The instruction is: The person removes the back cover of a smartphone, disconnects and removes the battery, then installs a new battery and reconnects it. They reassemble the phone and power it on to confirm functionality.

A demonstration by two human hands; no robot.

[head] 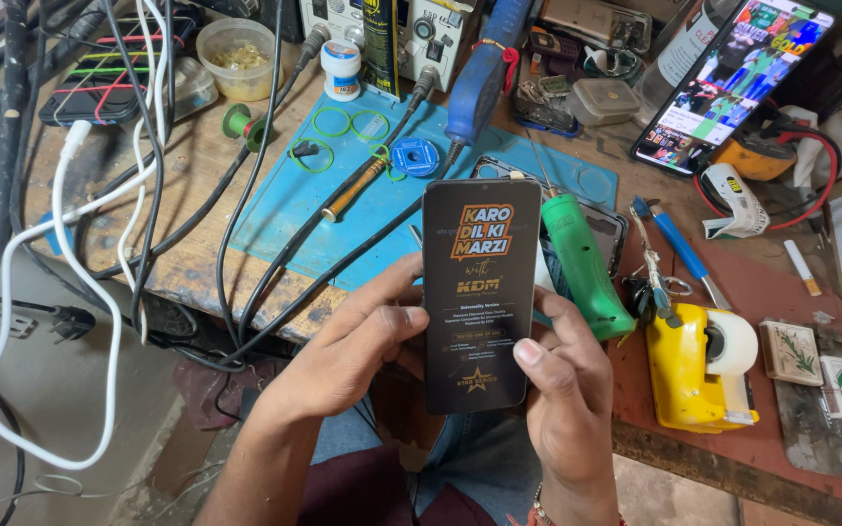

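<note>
Cluttered workshop surface (197,244) behind; left hand (348,351) and right hand (562,380) both clasping dark phone screen panel (479,292) upright, beside green tool (585,263)

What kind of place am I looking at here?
Most likely a phone repair bench. Both hands hold a dark phone screen panel over a cluttered wooden workbench with a blue work mat. On the mat lies a soldering iron, and a yellow tape dispenser sits at the right.

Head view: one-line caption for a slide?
Both hands, left hand and right hand, hold a black phone display panel upright over a cluttered repair bench, beside a green tool.
</note>
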